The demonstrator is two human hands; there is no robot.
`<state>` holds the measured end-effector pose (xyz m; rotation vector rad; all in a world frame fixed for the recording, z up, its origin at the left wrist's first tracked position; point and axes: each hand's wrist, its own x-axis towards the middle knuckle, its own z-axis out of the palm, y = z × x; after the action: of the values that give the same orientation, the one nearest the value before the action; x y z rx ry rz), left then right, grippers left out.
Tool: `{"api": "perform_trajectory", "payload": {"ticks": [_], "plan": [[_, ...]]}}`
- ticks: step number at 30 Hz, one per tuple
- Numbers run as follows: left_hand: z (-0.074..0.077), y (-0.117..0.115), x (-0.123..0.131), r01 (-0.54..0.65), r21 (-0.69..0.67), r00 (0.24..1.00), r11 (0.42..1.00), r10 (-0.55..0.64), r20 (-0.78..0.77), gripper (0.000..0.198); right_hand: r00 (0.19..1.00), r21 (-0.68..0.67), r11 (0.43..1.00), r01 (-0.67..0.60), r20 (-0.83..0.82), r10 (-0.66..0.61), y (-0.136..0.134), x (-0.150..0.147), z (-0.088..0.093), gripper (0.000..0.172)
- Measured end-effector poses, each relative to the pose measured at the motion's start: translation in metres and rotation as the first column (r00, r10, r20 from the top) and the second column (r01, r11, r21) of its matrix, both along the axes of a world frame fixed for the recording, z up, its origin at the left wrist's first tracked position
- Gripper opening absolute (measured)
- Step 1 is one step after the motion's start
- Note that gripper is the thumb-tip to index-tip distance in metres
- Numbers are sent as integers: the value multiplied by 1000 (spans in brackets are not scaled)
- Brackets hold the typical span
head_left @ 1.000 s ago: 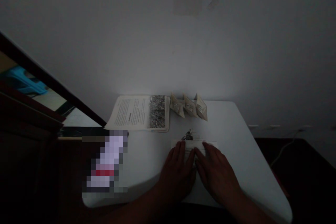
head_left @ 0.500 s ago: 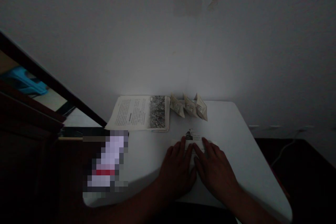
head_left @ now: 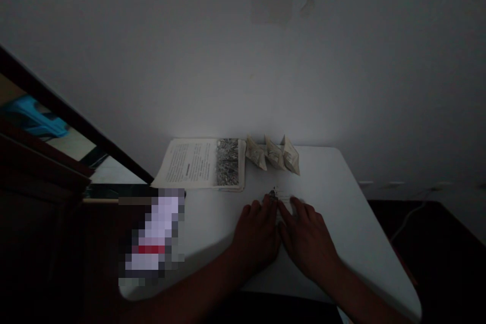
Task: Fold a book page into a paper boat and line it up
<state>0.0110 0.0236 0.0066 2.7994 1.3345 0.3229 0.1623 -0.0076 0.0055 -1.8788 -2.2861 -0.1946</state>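
Observation:
A small printed sheet of paper (head_left: 284,196) with a dark picture in one corner lies on the white table, mostly covered by my hands. My left hand (head_left: 255,230) is closed over its left part, fingers bent and bunched, tips at the paper. From the other side my right hand (head_left: 308,235) rests on the paper with index and middle fingers stretched forward and apart. The two hands nearly touch in the middle. Behind the paper stand three folded paper boats (head_left: 274,153) in a row.
An open book (head_left: 197,163) with a grey picture lies left of the boats. At the table's (head_left: 357,233) left edge is a pixelated oblong item (head_left: 159,228). A wall (head_left: 212,61) rises behind. A blue plastic object (head_left: 36,115) shows at far left, a cable (head_left: 410,216) at right.
My left hand's fingers have bent and drawn together, moving slightly right and forward over the paper's picture. My right hand has shifted slightly left. The boats and book stay put.

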Motion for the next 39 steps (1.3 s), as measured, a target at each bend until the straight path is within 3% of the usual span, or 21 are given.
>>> {"api": "perform_trajectory", "payload": {"ticks": [13, 25, 39], "plan": [[6, 9, 11, 1, 75, 999, 997, 2, -47, 45, 999, 25, 999, 27, 28, -27, 13, -2, 5, 41], [1, 17, 17, -2, 49, 999, 999, 4, -42, 45, 997, 3, 998, -57, 56, 57, 24, 0, 8, 41], [2, 28, 17, -14, 1, 998, 1000, 14, -59, 46, 997, -122, 992, -16, 76, 26, 33, -2, 15, 41]]}}
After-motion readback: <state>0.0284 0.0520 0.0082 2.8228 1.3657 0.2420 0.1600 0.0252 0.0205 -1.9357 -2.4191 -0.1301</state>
